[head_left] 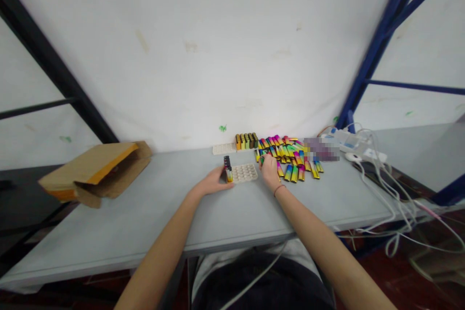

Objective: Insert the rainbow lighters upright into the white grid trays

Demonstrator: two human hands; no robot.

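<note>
My left hand (213,181) curls around the left end of a white tray with round pockets (245,173), thumb at its front corner. A short row of lighters (228,170) stands upright along that end, against my fingers; the other pockets show bare. At the left edge of a loose heap of shiny rainbow-coloured lighters (290,150) is my right hand (269,168). Its fingers are closed on a lighter (261,159), mostly hidden by the hand. Behind, by the wall, a second batch of lighters (247,141) stands upright in rows in a tray.
Left of that batch lies another white tray (224,148). An open cardboard box (98,169) lies on the table's left side. On the right are a power strip (347,139), tangled white cables (379,169) and a blurred purple patch. Blue shelf posts (378,53) rise behind.
</note>
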